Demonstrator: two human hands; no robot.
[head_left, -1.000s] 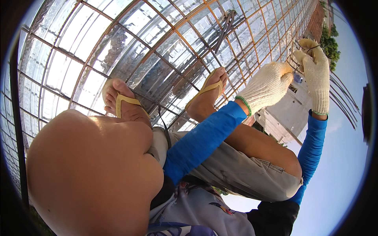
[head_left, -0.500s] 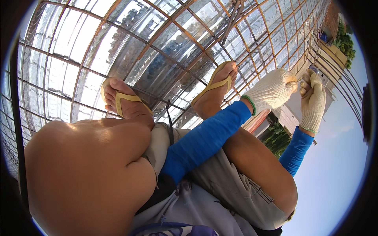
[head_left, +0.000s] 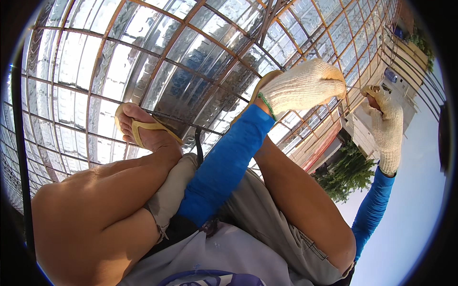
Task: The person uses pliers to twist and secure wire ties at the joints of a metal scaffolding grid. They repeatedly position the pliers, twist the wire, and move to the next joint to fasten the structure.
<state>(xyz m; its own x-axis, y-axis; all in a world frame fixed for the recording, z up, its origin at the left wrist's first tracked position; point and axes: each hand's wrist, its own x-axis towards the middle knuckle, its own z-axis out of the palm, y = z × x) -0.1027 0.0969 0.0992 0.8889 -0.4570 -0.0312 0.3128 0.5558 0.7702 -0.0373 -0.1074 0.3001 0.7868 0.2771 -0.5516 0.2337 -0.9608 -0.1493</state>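
Left hand: the white-gloved left hand (head_left: 305, 88) is held above the mesh, near the forward foot; its fingers are curled in, but how tightly, and on what if anything, cannot be told.
Right hand: the gloved right hand (head_left: 385, 126) is raised well apart from the left; its fingers are bent, and whether anything is gripped cannot be told.
Gap between gloves: a thin line (head_left: 353, 87) is seen; whether it is a held strand or a bar beyond cannot be told.
Mesh: the rusty bar mesh (head_left: 237, 58) is spread over shiny ribbed sheeting (head_left: 181, 97), under the feet and beyond the hands.
Done: the bars are already laid crosswise as a grid; whether the crossings are fastened cannot be made out.
Left: the handwork is judged unfinished, since both hands are raised together; how much remains is not shown.
Dark rods: a few rods (head_left: 268, 21) are seen over the mesh at the upper edge.
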